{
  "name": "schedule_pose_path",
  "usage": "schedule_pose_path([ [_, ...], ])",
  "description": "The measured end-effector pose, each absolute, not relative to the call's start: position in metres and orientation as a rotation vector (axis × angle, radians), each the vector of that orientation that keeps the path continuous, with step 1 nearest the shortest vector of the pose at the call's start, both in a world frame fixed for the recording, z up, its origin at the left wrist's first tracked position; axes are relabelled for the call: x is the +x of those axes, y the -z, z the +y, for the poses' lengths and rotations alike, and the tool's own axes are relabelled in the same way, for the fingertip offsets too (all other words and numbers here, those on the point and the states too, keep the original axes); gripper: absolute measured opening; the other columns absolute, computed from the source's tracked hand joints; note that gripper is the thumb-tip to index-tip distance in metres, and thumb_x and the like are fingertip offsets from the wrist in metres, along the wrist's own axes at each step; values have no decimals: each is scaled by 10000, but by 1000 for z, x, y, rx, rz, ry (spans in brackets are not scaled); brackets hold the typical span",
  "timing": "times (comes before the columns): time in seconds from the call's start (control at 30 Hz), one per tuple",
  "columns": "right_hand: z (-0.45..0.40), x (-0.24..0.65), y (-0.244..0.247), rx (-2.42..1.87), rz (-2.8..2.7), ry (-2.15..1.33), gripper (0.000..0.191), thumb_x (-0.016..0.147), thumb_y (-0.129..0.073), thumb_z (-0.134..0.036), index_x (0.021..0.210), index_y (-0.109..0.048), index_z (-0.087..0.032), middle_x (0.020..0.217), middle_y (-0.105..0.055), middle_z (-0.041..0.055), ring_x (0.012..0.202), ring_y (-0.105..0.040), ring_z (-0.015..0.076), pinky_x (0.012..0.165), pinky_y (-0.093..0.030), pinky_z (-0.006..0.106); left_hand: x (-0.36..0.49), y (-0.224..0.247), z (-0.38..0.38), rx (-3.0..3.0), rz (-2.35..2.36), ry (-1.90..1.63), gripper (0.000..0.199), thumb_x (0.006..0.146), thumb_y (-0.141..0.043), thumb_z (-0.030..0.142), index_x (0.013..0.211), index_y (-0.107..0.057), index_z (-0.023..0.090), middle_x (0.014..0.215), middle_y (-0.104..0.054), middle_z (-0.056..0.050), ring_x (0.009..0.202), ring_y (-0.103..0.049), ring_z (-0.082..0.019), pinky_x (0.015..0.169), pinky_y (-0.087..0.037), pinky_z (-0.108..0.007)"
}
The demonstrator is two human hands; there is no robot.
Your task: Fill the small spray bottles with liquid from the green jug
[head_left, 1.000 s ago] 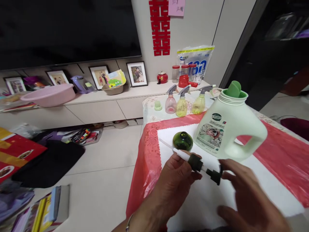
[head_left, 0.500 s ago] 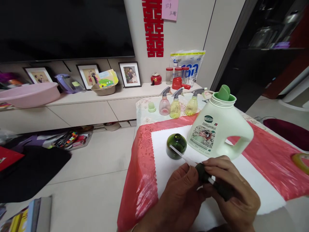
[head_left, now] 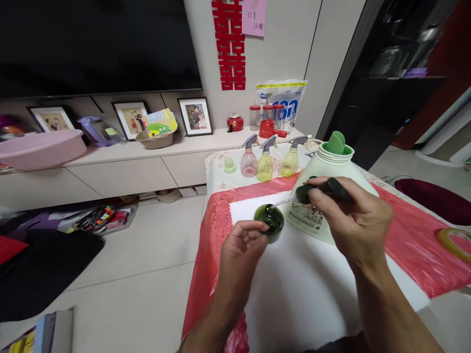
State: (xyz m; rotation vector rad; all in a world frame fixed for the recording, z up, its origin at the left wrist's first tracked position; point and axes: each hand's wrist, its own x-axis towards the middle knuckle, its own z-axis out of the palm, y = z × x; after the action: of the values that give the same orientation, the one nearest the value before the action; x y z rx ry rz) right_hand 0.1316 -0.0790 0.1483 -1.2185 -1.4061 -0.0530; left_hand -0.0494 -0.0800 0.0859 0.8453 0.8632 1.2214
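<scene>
A squat dark green glass bottle [head_left: 276, 224] stands upright on the white sheet [head_left: 294, 279], its narrow mouth uncapped. My left hand [head_left: 245, 245] has its fingers curled against the bottle's near left side; part of this grip is hidden. Above and to the right, my right hand [head_left: 353, 215] is closed around a dark green pump head [head_left: 303, 194]. Its pale dip tube [head_left: 282, 201] slants down leftward, with its end at the bottle's mouth. Behind the right hand stands a big pale green detergent jug [head_left: 340, 169], partly covered by that hand.
A green scoop-like cap [head_left: 335, 143] sits in the jug's opening. Spray bottles, one pink [head_left: 249, 163] and two yellow [head_left: 265, 167], stand behind beside a small green cap [head_left: 229, 165]. Red plastic [head_left: 412, 250] covers the table; a tape roll [head_left: 454, 243] lies right.
My hands have parted. The left let go of the pump head and moved to the bottle. The right carried the pump head up and forward, bringing the tube end to the bottle's mouth.
</scene>
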Motion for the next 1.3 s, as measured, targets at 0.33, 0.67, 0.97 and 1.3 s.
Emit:
schedule_pose_path([
  [0.33, -39, 120, -139, -1336, -1705, -220, 244, 919, -623, -356, 810, -697, -151, 759, -636, 5, 676, -528, 97, 641, -383, 230, -51, -69, -48, 1169, 1023, -1311, 216, 785, -743, 230, 998, -711, 207, 1033, -716, -52, 961, -645, -191, 910, -467, -334],
  [0.67, -24, 122, -99, -1390, -1769, -348, 300, 904, -604, -413, 754, -625, -154, 744, -610, 9, 695, -494, 117, 645, -333, 248, -17, -44, -25, 1466, 1112, -1350, 394, 768, -683, 158, 1156, -634, 209, 1182, -683, -81, 1153, -613, -249, 1043, -432, -432],
  [0.97, -29, 127, -88, -1326, -1768, -503, 275, 896, -607, -417, 980, -697, -171, 928, -659, 39, 838, -578, 145, 706, -431, 243, -9, -30, -23, 1454, 1049, -1522, 262, 839, -687, 256, 1100, -671, 239, 1147, -687, -61, 1114, -617, -227, 1038, -445, -404],
  [1.3, -35, 128, -60, -1281, -1656, -565, 475, 918, -564, -349, 1363, -594, -184, 1258, -621, 81, 1096, -597, 188, 941, -496, 331, -7, -17, -25, 1538, 983, -1600, 247, 910, -603, 254, 1152, -644, 225, 1206, -647, -100, 1173, -581, -245, 1079, -414, -422],
])
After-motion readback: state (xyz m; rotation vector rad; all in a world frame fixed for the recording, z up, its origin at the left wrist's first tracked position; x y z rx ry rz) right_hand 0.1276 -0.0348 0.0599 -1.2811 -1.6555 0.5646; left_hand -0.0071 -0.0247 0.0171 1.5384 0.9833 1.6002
